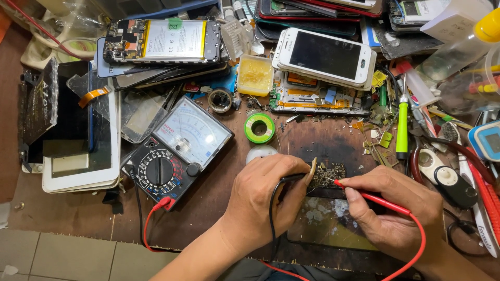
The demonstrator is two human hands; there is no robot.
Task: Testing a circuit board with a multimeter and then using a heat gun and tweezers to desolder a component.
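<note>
Pinching a black probe (291, 178) between thumb and curled fingers, the left hand (263, 195) rested on the bench (78, 213) at about six o'clock in the view, the probe's tip touching the left edge of a small circuit board (329, 174). The right hand (393, 200), at five o'clock, pinched a red probe (372, 196) pen-fashion, fingers pressed together on it, its tip touching the board's lower middle. The board lay on the bare wood just between the two hands, beside a dark glass panel (328, 221) at its six o'clock. Both leads ran back under the wrists; the red lead (148, 221) plugged into an analog meter (177, 148) at the board's nine o'clock. A green tape roll (259, 128) sat at eleven o'clock, a white phone (325, 56) at twelve, and a green screwdriver (402, 127) at two o'clock, well apart from the hands.
</note>
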